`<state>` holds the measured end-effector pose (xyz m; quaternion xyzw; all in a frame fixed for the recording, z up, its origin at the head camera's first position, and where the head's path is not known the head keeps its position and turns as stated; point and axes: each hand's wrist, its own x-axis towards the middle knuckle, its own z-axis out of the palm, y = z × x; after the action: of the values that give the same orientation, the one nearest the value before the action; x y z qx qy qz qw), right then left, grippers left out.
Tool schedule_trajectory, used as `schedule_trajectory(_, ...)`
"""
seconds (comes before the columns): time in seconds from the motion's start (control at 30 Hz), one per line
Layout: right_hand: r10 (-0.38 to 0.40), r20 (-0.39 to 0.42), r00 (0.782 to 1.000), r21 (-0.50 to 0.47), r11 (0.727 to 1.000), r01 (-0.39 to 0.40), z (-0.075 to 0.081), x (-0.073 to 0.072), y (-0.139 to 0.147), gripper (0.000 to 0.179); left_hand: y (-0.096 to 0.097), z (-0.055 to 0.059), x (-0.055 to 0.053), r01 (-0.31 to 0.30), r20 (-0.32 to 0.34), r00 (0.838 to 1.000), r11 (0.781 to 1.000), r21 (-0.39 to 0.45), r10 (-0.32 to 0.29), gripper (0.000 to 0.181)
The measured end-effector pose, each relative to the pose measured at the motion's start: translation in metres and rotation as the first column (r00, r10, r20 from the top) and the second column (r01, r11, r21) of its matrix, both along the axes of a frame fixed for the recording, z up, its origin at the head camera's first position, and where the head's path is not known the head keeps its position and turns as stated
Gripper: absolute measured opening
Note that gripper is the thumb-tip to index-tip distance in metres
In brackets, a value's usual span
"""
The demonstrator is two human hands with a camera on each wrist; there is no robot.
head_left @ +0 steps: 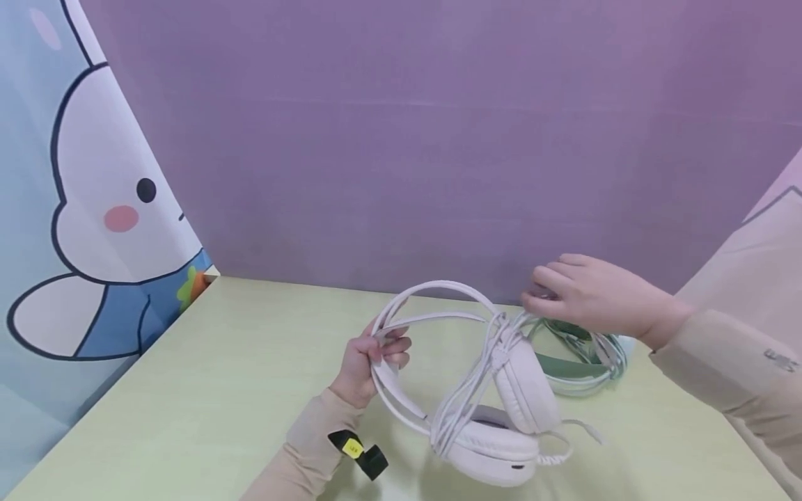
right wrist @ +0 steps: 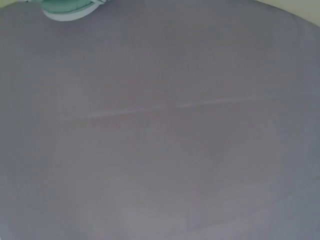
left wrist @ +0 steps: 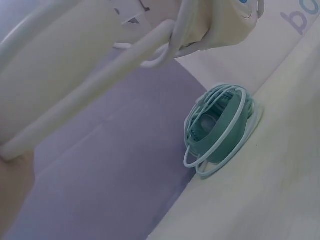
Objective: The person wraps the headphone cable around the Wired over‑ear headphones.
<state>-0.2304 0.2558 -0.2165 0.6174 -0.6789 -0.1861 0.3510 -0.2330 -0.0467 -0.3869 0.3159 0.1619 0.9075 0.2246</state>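
Observation:
My left hand [head_left: 371,358] holds up a pair of white headphones [head_left: 529,390] by the headband, thumb and fingers wrapped round its left side. Their white cable [head_left: 462,403] is wound in several turns around the two ear cup arms, and a short plug end hangs beside the lower cup. Up at the right, my right hand [head_left: 583,296] has its fingers curled, thumb and forefinger pinching at strands that rise from the wound cable; the fingertips are partly hidden. In the left wrist view the headband [left wrist: 95,95] crosses close in front of the camera.
A green headset [head_left: 573,369] with its pale cable coiled round it lies on the pale yellow table [head_left: 250,390], below my right hand. Behind stands a purple backdrop [head_left: 401,174]. A cartoon-printed sheet [head_left: 100,209] hangs at the left. A black strap [head_left: 374,461] sticks out from my left wrist.

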Motion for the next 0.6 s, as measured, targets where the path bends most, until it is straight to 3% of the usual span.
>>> schedule_trajectory(0.17, -0.029, 0.119, 0.992, -0.115, 0.992, 0.042, -0.013, -0.001, 0.003, 0.044, 0.001, -0.001, -0.001, 0.09, -0.001, 0.996, 0.994, 0.06, -0.09, 0.081)
schedule_trajectory(0.27, -0.011, 0.248, 0.969, -0.252, 0.965, 0.076, -0.03, 0.0, -0.002, 0.037, 0.001, 0.0, -0.001, 0.126, -0.005, 0.992, 0.986, 0.11, -0.126, 0.082)
schedule_trajectory(0.4, 0.052, 0.454, 0.889, -0.385, 0.912, 0.144, -0.052, 0.002, -0.009, 0.036, 0.001, -0.002, 0.001, 0.136, 0.015, 0.99, 0.978, 0.155, -0.14, 0.083)
schedule_trajectory(0.53, 0.074, 0.592, 0.803, -0.443, 0.862, 0.247, -0.064, 0.004, -0.013, 0.008, 0.001, -0.003, 0.004, 0.131, 0.032, 0.99, 0.976, 0.173, -0.139, 0.081)
schedule_trajectory(0.6, 0.062, 0.639, 0.767, -0.464, 0.826, 0.32, -0.067, 0.006, -0.014, 0.014, 0.001, -0.002, 0.004, 0.122, 0.047, 0.99, 0.975, 0.184, -0.133, 0.08)
